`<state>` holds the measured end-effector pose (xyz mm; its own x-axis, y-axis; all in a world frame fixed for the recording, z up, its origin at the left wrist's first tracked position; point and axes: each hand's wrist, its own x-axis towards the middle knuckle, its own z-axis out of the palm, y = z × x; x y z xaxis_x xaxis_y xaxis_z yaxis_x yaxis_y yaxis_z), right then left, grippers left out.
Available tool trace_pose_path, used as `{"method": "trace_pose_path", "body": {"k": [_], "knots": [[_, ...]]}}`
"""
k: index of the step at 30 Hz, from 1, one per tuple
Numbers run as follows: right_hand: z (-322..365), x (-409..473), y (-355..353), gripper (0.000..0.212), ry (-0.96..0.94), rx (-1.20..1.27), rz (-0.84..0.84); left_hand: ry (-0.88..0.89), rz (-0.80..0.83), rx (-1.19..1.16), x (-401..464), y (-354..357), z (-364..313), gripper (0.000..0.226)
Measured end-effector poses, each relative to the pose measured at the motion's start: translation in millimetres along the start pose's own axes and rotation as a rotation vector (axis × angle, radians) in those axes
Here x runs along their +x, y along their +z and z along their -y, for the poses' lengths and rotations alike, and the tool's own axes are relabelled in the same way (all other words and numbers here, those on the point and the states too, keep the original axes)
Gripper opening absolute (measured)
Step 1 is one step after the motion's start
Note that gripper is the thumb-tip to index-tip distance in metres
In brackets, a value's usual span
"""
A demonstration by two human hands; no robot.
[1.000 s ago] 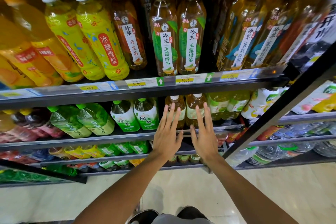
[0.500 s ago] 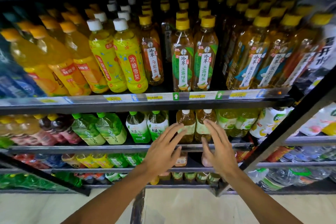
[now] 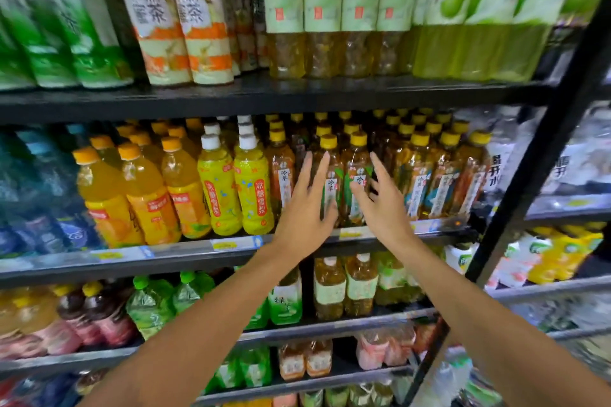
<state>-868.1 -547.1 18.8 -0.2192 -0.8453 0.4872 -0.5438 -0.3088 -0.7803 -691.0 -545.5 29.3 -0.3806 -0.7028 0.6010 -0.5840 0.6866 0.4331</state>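
Both my arms reach up to the middle shelf of a drinks rack. My left hand [image 3: 305, 211] is spread, fingers straight, in front of a yellow-capped green tea bottle [image 3: 330, 168] with a green and white label. My right hand [image 3: 383, 205] is spread just to its right, over the neighbouring green tea bottle [image 3: 358, 162] of the same kind. Neither hand grips anything; whether the fingertips touch the bottles I cannot tell.
Yellow pear drinks with white caps [image 3: 253, 188] and orange juice bottles [image 3: 145, 195] stand to the left on the same shelf [image 3: 198, 249]. Tall tea bottles [image 3: 324, 10] fill the shelf above. A black upright post [image 3: 535, 155] runs at the right. Lower shelves hold more bottles.
The view has tilted up by one shelf. Both hands rose from the lower shelf level to the yellow-capped green tea bottles on the middle shelf, staying spread.
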Motion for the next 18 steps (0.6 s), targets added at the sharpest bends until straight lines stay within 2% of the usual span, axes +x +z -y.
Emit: {"method": "trace_pose_path", "body": {"k": [9,16,18], "knots": [[0,-4,-3,0.072,0.014,0.006,0.0,-0.042,0.014,0.041,1,5,7,0.079],[3,-4,-16,0.078,0.03,0.035,0.113,0.04,0.071,0.123,3,-11,26,0.078],[10,-13,-19,0.083,0.01,-0.067,0.054,0.07,0.066,0.142,1,-27,20,0.07]]}}
